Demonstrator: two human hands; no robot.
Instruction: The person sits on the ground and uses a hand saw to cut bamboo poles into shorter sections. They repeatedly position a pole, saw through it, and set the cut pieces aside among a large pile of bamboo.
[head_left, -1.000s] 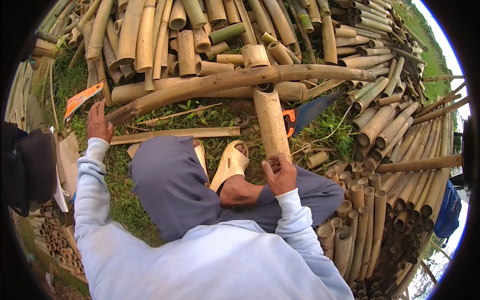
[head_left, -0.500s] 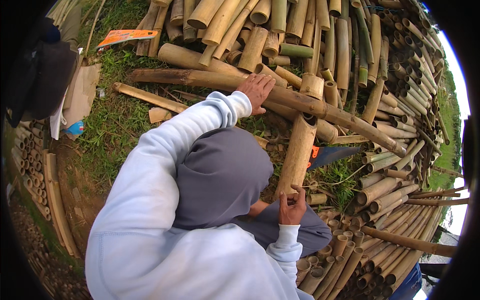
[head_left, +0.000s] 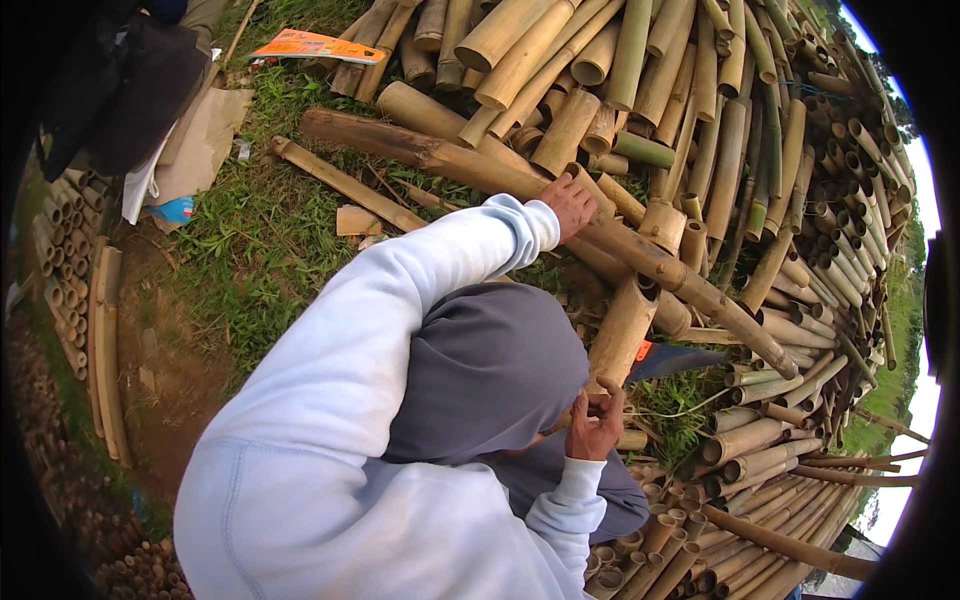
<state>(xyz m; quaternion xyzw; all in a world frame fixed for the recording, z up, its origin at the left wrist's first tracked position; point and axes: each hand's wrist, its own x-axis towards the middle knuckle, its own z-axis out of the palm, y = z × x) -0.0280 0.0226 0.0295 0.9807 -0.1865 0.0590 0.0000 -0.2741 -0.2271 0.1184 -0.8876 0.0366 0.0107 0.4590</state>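
A long, slightly bent bamboo pole [head_left: 440, 160] lies slanting across the cut bamboo in front of me. My left hand [head_left: 568, 205] has its fingers curled over the middle of this pole. Below, by my bent knee, my right hand [head_left: 595, 428] is closed, thumb and fingers drawn together. Whatever sits in that pinch is too small to make out. Just beyond it, a thick, split-looking bamboo piece [head_left: 622, 330] leans from under the pole toward me. A handsaw [head_left: 675, 361] with a dark blade and orange on its handle lies right of that piece, partly hidden.
Stacks of cut bamboo tubes [head_left: 690, 110] fill the far side and the right. An orange saw sheath [head_left: 325, 46] lies on grass at the far left. Near it are a cardboard sheet [head_left: 205, 140], a dark bag [head_left: 125, 95] and a bamboo strip [head_left: 345, 185].
My left hand has gone from lying flat on the pole to curling over it. The fingers of my right hand have drawn closer together. The whole view has shifted.
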